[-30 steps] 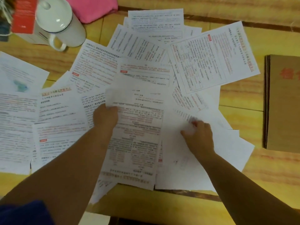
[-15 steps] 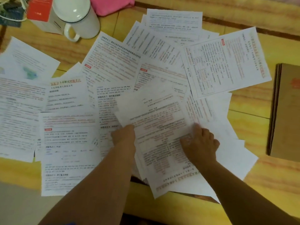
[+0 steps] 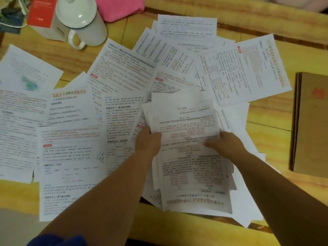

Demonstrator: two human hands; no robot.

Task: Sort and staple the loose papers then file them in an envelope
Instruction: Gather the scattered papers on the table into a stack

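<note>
— What are your hands doing?
— Your left hand [image 3: 148,142] and right hand [image 3: 226,145] each grip a side of the gathered sheaf of papers [image 3: 188,139], mid-table, amid the loose sheets [image 3: 71,153].
— The envelope?
— The brown envelope [image 3: 312,123] lies well right.

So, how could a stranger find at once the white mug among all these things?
Look to the far left corner of the wooden table, beyond the spread of loose papers. There the white mug stands between a red and white box and a pink cloth. It alone is round, lidded, with a handle.
</note>
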